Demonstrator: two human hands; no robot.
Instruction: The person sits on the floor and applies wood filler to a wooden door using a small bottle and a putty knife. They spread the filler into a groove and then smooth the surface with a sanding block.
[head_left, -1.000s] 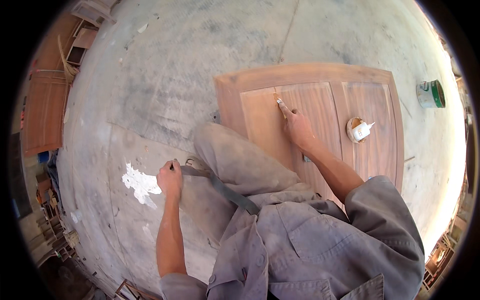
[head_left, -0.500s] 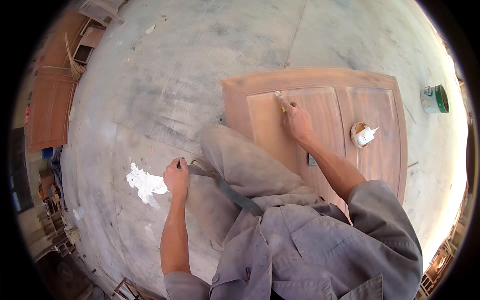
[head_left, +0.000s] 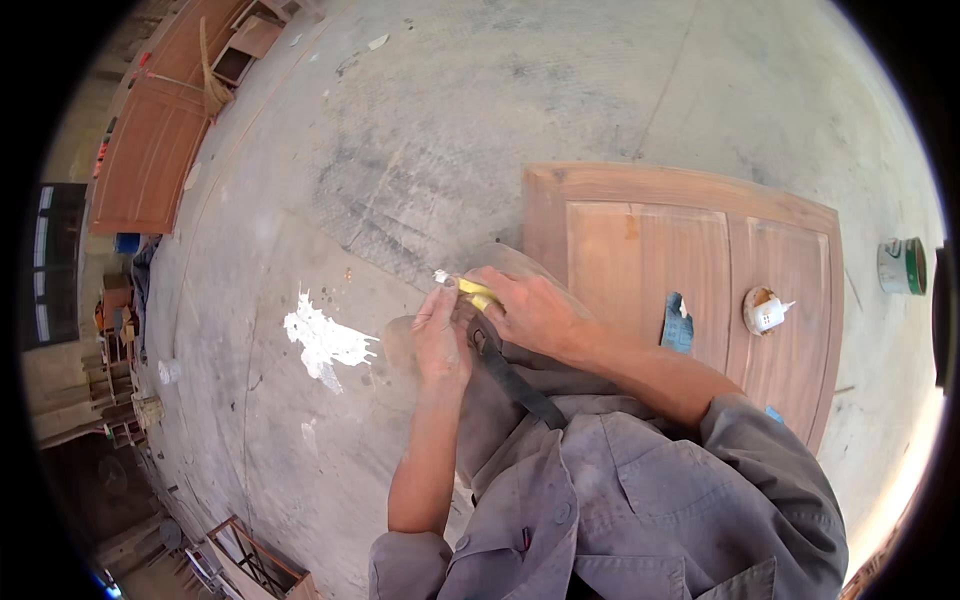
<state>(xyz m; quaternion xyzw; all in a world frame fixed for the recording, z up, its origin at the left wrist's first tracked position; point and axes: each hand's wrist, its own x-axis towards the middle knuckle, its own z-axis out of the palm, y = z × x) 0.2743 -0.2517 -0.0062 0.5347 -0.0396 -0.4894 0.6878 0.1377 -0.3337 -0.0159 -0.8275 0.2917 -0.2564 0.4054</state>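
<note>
My right hand (head_left: 530, 312) is closed around a narrow yellow-handled tool (head_left: 474, 288), above my knee. A dab of white paste (head_left: 441, 276) sits at the tool's tip. My left hand (head_left: 440, 335) meets it there, thumb and fingers pinched together close to the tip; what lies between these fingers is too small to make out. To the right of my hands a brown wooden panel door (head_left: 640, 183) lies flat. Left of them, a white paste patch (head_left: 322, 342) is spread on the concrete floor.
On the door are a blue sandpaper piece (head_left: 677, 328) and a white nozzle bottle (head_left: 768, 313) in a small round container. A green and white bucket (head_left: 902, 266) stands at far right. A broom (head_left: 212, 92) leans against another wooden door (head_left: 150, 150) at upper left.
My right hand has left the door panel and come across to my left hand, bringing the yellow-handled tool. The sandpaper on the door is more exposed. The view has shifted.
</note>
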